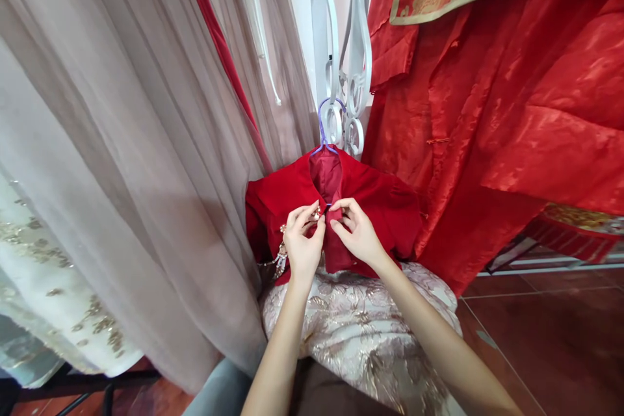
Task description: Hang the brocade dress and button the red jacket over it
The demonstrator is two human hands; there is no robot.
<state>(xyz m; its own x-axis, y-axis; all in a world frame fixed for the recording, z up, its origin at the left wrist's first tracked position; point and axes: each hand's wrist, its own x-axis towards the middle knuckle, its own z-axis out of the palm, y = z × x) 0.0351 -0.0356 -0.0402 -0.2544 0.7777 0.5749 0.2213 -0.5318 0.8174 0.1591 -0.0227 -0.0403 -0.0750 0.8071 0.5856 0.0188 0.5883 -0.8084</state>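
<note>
A short red velvet jacket (287, 192) hangs on a thin purple hanger (322, 130), resting against a chair seat. My left hand (305, 237) pinches the jacket's left front edge near the neckline, beside some small pearly beads. My right hand (358, 231) pinches the opposite front edge, which is turned so its lining shows. Between the two edges is a narrow gap. Below my left hand, a beaded ornament (281, 257) with pearly drops dangles on the jacket front. Any small fastener between my fingers is too hidden to make out.
The chair has a patterned silvery seat (361, 318) and a white scrolled back (358, 91). A greyish-pink curtain (160, 175) hangs close on the left, by a white gown with gold decoration (92, 318). Red satin garments (463, 110) hang on the right above the tiled floor (546, 331).
</note>
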